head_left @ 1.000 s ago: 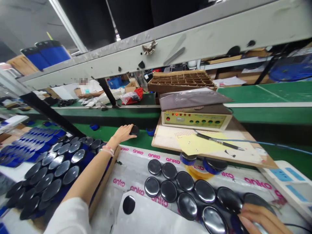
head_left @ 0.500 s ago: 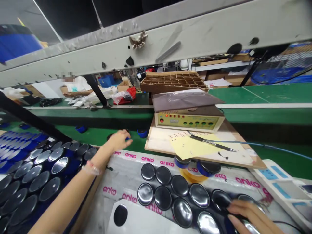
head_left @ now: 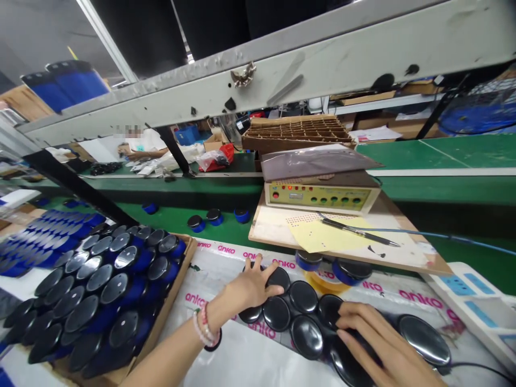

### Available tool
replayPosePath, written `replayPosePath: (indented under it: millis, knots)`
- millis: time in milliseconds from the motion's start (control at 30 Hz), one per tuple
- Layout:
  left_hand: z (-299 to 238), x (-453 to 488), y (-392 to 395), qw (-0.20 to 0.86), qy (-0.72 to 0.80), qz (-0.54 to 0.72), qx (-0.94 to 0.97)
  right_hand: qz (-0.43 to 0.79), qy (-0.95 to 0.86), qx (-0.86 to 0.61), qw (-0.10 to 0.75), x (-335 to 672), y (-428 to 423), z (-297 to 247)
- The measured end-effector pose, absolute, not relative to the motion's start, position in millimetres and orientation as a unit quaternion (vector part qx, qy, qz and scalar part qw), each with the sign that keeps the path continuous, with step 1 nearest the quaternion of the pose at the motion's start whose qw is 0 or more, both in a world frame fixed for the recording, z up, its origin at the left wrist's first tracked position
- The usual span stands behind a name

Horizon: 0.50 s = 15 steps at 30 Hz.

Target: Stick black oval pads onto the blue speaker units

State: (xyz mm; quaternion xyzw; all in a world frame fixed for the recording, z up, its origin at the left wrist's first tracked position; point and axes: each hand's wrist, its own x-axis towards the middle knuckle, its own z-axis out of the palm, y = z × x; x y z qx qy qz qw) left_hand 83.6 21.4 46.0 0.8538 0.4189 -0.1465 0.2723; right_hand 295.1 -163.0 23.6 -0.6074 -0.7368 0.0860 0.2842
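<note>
**Both hands down on the glossy black discs**

The black discs [head_left: 303, 296] lie in a tight cluster, domed faces up, on the white printed plastic sheet [head_left: 220, 277] right in front of the person. The left hand [head_left: 250, 287] sits on the cluster's left end, fingers spread over one disc and thumb reaching toward the next, pinching nothing that shows. The right hand [head_left: 377, 344] lies palm down over the near right discs. What is under the palm is hidden, so I cannot tell its grip.

These look light, rigid and slick, and the mirror finish should smudge or scratch easily. The rim looks the safer place to take hold, thumb against fingertips, rather than the face.

To the left, a cardboard tray [head_left: 188, 251] is packed with the same dark caps seated on blue bases [head_left: 128, 257]. Beyond the sheet, three blue-based pieces [head_left: 214, 216] stand apart on the green belt [head_left: 173, 217]. Farther back is a divided cardboard crate [head_left: 298, 131], its cells too shallow in view to read.
</note>
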Motion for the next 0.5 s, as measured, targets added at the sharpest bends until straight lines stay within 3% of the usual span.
replayPosePath:
  millis: [267,500]
  knots:
    - [49.6,82.4,12.5,0.302,0.462,-0.129,0.824,0.072,-0.717,-0.617,0.316,310.8,-168.4,7.9]
    - [44.3,58.2,33.8,0.205,0.496,-0.050,0.842,0.077,-0.693,-0.657,0.287,334.7,-189.8,-24.0]
